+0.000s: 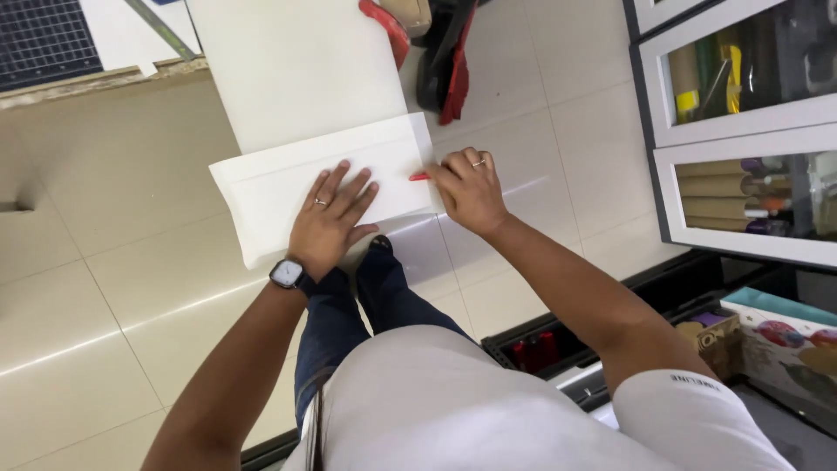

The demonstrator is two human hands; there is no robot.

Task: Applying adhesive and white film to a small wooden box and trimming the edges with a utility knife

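A large white sheet of paper hangs over the edge of a white table, its lower part folded or creased. My left hand lies flat on the sheet with fingers spread; it wears a ring and a black wristwatch. My right hand is closed around a small red tool, perhaps a pen or cutter, whose tip touches the right edge of the paper. Most of the tool is hidden inside the fist.
Glossy beige floor tiles lie below. A grey cutting mat sits at the top left. A glass-door cabinet with paper rolls stands at the right. Red and black items rest near the table. A colourful box sits at lower right.
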